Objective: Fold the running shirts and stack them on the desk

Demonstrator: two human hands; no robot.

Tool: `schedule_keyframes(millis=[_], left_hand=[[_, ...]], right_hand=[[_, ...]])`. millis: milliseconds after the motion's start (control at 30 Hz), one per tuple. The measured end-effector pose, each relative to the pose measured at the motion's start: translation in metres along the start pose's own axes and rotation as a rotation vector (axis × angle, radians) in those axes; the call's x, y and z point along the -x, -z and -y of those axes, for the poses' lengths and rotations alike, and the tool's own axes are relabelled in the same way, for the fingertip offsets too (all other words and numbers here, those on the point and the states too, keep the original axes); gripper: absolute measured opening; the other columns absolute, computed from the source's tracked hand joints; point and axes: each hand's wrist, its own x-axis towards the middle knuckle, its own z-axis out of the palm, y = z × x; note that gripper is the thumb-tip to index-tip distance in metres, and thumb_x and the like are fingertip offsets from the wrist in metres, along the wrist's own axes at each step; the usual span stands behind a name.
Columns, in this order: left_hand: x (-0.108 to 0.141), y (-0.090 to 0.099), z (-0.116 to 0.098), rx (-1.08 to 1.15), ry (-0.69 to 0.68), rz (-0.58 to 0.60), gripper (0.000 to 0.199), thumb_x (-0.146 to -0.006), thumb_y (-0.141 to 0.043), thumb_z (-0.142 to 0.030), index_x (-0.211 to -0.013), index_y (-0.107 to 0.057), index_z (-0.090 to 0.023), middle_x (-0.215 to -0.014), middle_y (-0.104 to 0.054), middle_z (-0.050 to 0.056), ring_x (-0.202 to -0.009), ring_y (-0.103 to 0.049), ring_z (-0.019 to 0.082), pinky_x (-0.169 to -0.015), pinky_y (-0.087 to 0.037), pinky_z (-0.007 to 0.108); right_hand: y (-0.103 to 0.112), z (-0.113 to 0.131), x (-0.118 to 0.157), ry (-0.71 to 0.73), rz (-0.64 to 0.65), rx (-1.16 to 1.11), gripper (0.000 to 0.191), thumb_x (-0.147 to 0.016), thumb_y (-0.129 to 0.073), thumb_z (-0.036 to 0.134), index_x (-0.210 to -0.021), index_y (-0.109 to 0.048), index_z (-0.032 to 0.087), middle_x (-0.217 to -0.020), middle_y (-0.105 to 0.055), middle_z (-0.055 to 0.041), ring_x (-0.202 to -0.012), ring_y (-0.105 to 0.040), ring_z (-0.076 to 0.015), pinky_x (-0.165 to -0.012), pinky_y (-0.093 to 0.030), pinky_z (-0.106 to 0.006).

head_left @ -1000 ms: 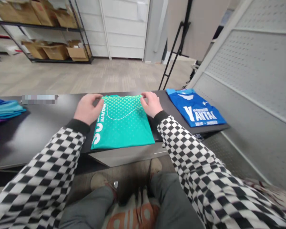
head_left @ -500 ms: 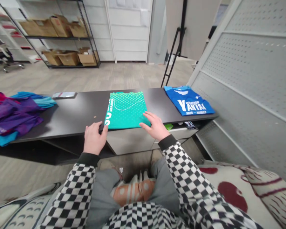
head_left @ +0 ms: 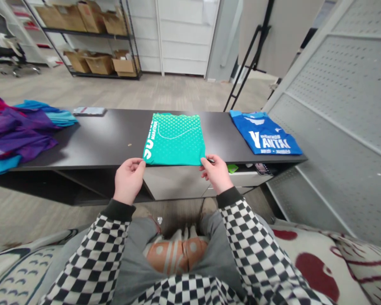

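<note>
A green T-shirt (head_left: 178, 140), folded into a near square with white lettering down its left side, lies at the front edge of the dark table (head_left: 114, 144). My left hand (head_left: 129, 180) pinches its near left corner between thumb and fingers. At the near right corner, my right hand (head_left: 217, 171) pinches the fabric the same way. The shirt's body rests flat on the tabletop.
A folded blue T-shirt (head_left: 266, 133) lies at the table's right end. Crumpled purple and blue clothes (head_left: 22, 131) are heaped at the left, beside a flat pale packet (head_left: 89, 111). A phone (head_left: 263, 169) sits in the compartment below. A perforated panel (head_left: 346, 106) stands at right.
My hands have gone from spread fingers to pinching the green T-shirt's two near corners. The right hand has moved from on top of the shirt to its corner. The view has shifted slightly.
</note>
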Motion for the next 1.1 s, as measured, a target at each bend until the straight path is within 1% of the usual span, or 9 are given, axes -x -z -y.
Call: schedule_keyframes(millis=[167,367,467,633,700,800,933,1000,1100], left_hand=[[-0.006,-0.007,-0.004,0.406,0.199,0.086,0.045,-0.084,-0.083,-0.055,-0.110,-0.070,-0.021,-0.075,-0.070,-0.001,-0.047,-0.053,0.012,-0.042,-0.035,0.023],[-0.012,-0.006,-0.002,0.394,0.287,0.050,0.039,-0.084,-0.080,-0.052,-0.100,-0.063,-0.021,-0.078,-0.074,0.003,-0.052,-0.067,0.015,-0.041,-0.042,0.021],[-0.010,-0.005,0.003,0.257,0.263,0.039,0.035,-0.088,-0.077,-0.051,-0.102,-0.063,-0.022,-0.081,-0.077,0.005,-0.054,-0.070,0.017,-0.044,-0.044,0.023],[-0.002,0.004,-0.001,-0.163,-0.081,-0.095,0.029,-0.100,-0.066,-0.045,-0.117,-0.074,-0.023,-0.076,-0.072,0.002,-0.068,-0.071,0.022,-0.073,-0.060,0.035],[0.000,0.008,-0.005,-0.293,-0.316,-0.106,0.030,-0.103,-0.063,-0.043,-0.121,-0.077,-0.022,-0.095,-0.077,0.008,-0.094,-0.077,0.028,-0.097,-0.061,0.043],[-0.002,0.010,-0.005,-0.412,-0.562,0.086,0.038,-0.102,-0.067,-0.045,-0.132,-0.078,-0.025,-0.141,-0.077,0.014,-0.135,-0.070,0.035,-0.124,-0.048,0.052],[-0.009,0.008,0.003,-0.532,-0.599,0.294,0.051,-0.100,-0.067,-0.039,-0.151,-0.072,-0.032,-0.167,-0.063,0.010,-0.157,-0.055,0.036,-0.137,-0.031,0.058],[-0.011,0.008,0.007,-0.550,-0.588,0.290,0.052,-0.101,-0.064,-0.035,-0.153,-0.071,-0.032,-0.168,-0.062,0.009,-0.159,-0.054,0.035,-0.137,-0.030,0.057],[-0.015,0.009,0.012,-0.547,-0.583,0.242,0.048,-0.104,-0.059,-0.032,-0.150,-0.073,-0.030,-0.165,-0.066,0.009,-0.155,-0.058,0.035,-0.136,-0.031,0.058]], right_hand=[[-0.002,0.002,0.001,-0.008,-0.029,-0.085,0.050,-0.082,-0.086,0.062,-0.105,-0.060,0.025,-0.070,-0.074,0.0008,-0.043,-0.062,-0.0134,-0.036,-0.037,-0.019],[-0.002,-0.003,-0.001,-0.003,-0.049,-0.064,0.052,-0.080,-0.086,0.064,-0.098,-0.055,0.026,-0.074,-0.076,-0.0016,-0.050,-0.069,-0.0166,-0.041,-0.046,-0.022],[-0.001,-0.004,-0.001,0.006,-0.081,-0.014,0.053,-0.080,-0.084,0.061,-0.109,-0.056,0.026,-0.074,-0.075,-0.0003,-0.054,-0.071,-0.0191,-0.046,-0.050,-0.025],[0.008,0.002,0.004,0.196,-0.159,0.377,0.045,-0.097,-0.067,0.057,-0.129,-0.066,0.025,-0.071,-0.072,0.0013,-0.062,-0.070,-0.0231,-0.065,-0.058,-0.035],[0.014,0.006,0.007,0.338,-0.219,0.565,0.042,-0.103,-0.060,0.058,-0.122,-0.073,0.023,-0.077,-0.073,-0.0039,-0.075,-0.073,-0.0269,-0.082,-0.061,-0.042],[0.019,0.009,0.010,0.583,-0.129,0.745,0.041,-0.107,-0.058,0.056,-0.121,-0.078,0.024,-0.113,-0.081,-0.0153,-0.111,-0.075,-0.0339,-0.107,-0.057,-0.050],[0.022,0.000,0.007,0.730,0.162,0.916,0.043,-0.100,-0.074,0.043,-0.142,-0.076,0.035,-0.164,-0.065,-0.0098,-0.158,-0.053,-0.0408,-0.133,-0.031,-0.070],[0.022,-0.006,0.003,0.715,0.193,0.945,0.056,-0.097,-0.073,0.032,-0.153,-0.070,0.038,-0.169,-0.062,-0.0065,-0.163,-0.049,-0.0401,-0.134,-0.025,-0.075],[0.023,-0.009,-0.003,0.681,0.138,0.890,0.056,-0.097,-0.064,0.020,-0.151,-0.072,0.034,-0.166,-0.065,-0.0072,-0.158,-0.057,-0.0347,-0.133,-0.032,-0.069]])
